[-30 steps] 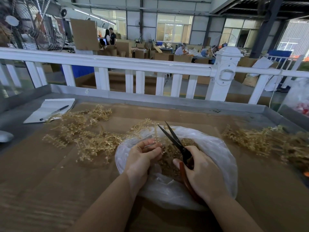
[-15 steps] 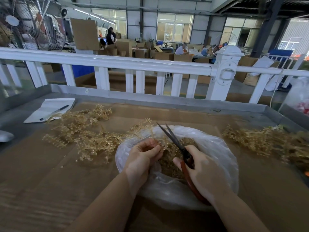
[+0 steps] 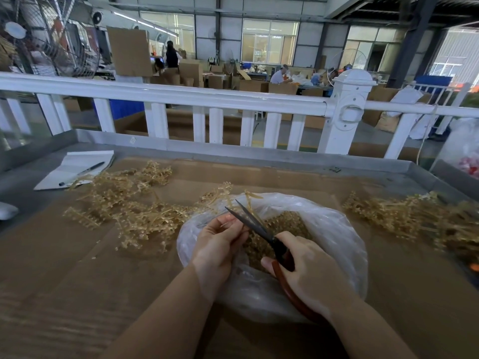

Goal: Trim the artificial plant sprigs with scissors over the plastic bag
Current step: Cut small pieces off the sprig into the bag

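The cardboard-covered work surface (image 3: 77,268) carries two loose heaps of tan plastic plant sprigs: one heap to the left (image 3: 134,211), another to the right (image 3: 404,216), which looks like plenty left to trim. Between them the clear plastic bag (image 3: 344,244) already holds a good mound of cut pieces (image 3: 282,224). Over it the right hand (image 3: 308,275) has its grip closed around red-handled scissors (image 3: 259,229), blades parted, while the left hand (image 3: 220,244) pinches a thin sprig (image 3: 252,203) at the blades.
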`<state>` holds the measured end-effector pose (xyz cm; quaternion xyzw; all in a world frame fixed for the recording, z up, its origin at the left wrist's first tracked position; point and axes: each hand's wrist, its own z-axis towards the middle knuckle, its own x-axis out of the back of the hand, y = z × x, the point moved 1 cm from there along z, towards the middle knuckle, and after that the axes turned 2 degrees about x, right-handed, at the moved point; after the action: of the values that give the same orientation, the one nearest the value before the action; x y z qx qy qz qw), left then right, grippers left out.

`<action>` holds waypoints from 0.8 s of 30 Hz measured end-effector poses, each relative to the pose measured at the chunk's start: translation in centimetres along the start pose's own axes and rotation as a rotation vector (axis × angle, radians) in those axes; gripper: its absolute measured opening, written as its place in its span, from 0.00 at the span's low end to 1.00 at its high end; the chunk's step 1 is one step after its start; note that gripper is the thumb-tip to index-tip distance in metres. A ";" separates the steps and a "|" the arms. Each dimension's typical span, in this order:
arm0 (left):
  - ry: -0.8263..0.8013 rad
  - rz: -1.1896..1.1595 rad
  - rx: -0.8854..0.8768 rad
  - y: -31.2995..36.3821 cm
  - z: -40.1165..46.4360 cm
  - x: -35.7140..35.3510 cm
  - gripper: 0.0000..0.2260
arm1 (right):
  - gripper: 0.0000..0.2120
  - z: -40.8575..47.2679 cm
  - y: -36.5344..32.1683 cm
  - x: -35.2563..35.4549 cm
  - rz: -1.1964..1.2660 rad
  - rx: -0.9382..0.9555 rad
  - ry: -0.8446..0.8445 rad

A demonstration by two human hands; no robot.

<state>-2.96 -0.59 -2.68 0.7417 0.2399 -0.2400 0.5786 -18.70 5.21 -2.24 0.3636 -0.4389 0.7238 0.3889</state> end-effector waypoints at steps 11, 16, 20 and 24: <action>0.014 -0.052 -0.001 -0.1 -0.1 -0.1 0.08 | 0.15 0.1 -0.3 0.2 0.015 -0.006 -0.018; 0.023 -0.013 0.018 -0.2 0.0 0.0 0.10 | 0.17 0.1 -0.3 0.0 -0.033 0.003 -0.025; 0.024 0.002 0.038 -0.2 0.1 0.1 0.09 | 0.19 0.0 -0.4 -0.1 -0.028 0.001 -0.015; -0.003 0.020 0.024 -0.1 -0.2 0.1 0.09 | 0.17 0.1 -0.6 0.1 0.018 0.001 -0.022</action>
<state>-2.95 -0.32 -2.79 0.7506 0.2285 -0.2382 0.5724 -18.22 5.30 -1.89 0.3678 -0.4460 0.7234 0.3775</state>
